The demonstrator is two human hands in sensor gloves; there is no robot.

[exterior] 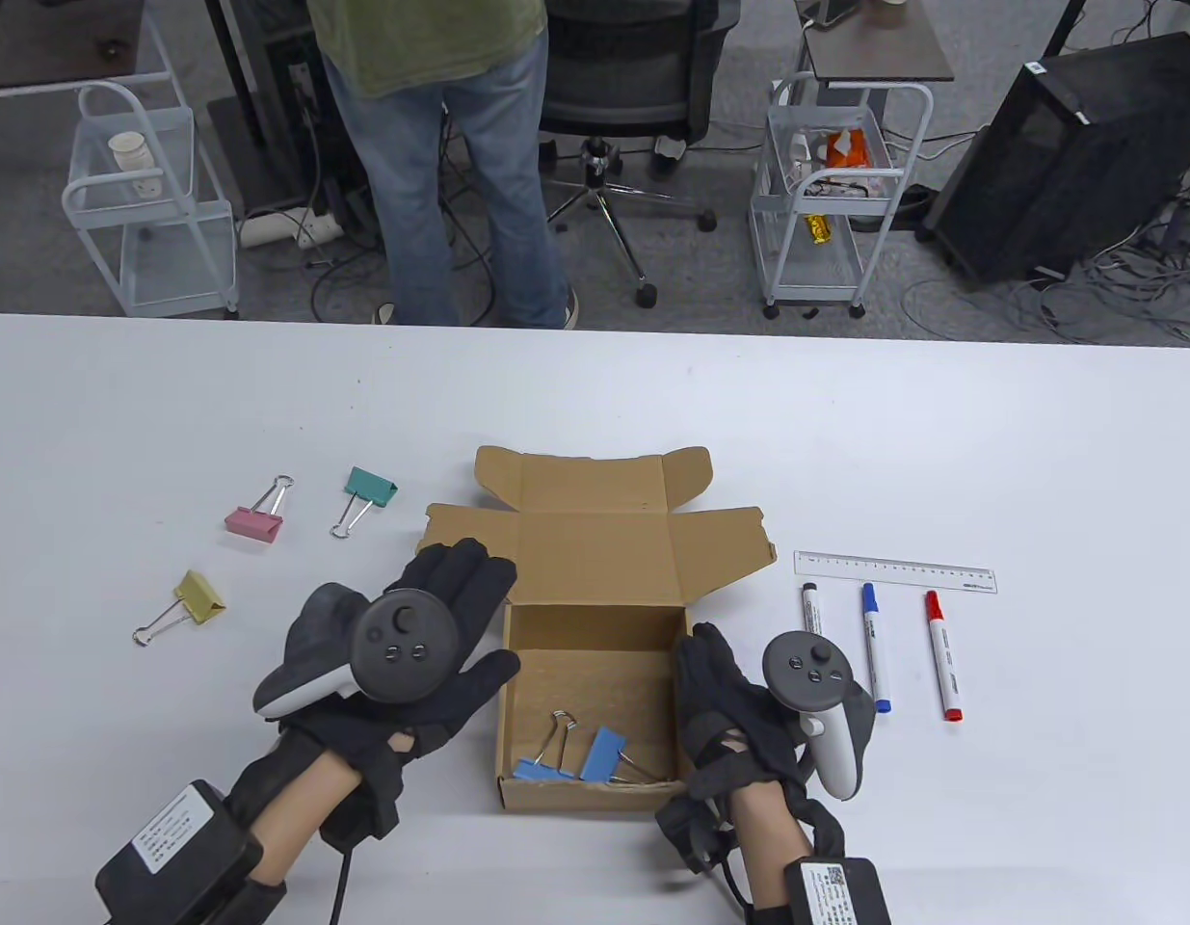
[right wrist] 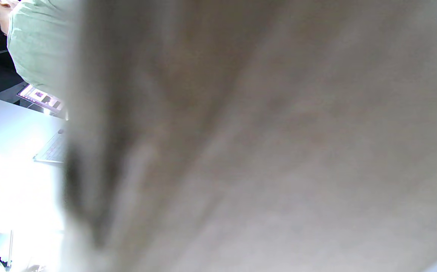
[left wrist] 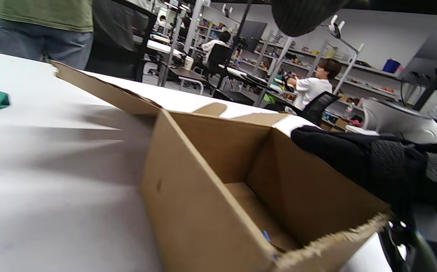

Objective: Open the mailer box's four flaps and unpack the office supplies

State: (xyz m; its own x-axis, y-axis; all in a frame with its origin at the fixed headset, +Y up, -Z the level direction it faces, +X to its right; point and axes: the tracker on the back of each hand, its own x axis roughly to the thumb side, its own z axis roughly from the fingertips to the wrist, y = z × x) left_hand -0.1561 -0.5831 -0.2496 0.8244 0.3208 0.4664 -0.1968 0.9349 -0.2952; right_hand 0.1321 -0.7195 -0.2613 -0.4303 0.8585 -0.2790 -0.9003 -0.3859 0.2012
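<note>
Mailer box (exterior: 595, 617) sits near the front middle of the white table (exterior: 595, 405), its flaps folded back and lying flat behind it, the cavity open to the ceiling. Down in the near corner of the box lie two blue binder clips (exterior: 575, 761), close together, wire handles pointing up and back.

Left hand (exterior: 431, 655) is just to the left of the box, palm down and fingers spread wide, gripping nothing; its fingertips reach toward the box's left wall and side flap, though I cannot tell whether they touch. Right hand (exterior: 739, 713) rests against the box's right wall near the front corner. How its fingers are set I cannot tell; the right wrist view is filled by a blur of cardboard.

Just right of the box lie three markers side by side, capped black (exterior: 811, 609), blue (exterior: 876, 647) and red (exterior: 942, 670), with a clear ruler (exterior: 894, 571) laid across above them. Out to the left are three more binder clips, well apart: pink (exterior: 257, 511), teal (exterior: 365, 498) and yellow (exterior: 183, 605).

Beyond the far edge a person in a green shirt and jeans (exterior: 450, 154) stands with their back to the table.
</note>
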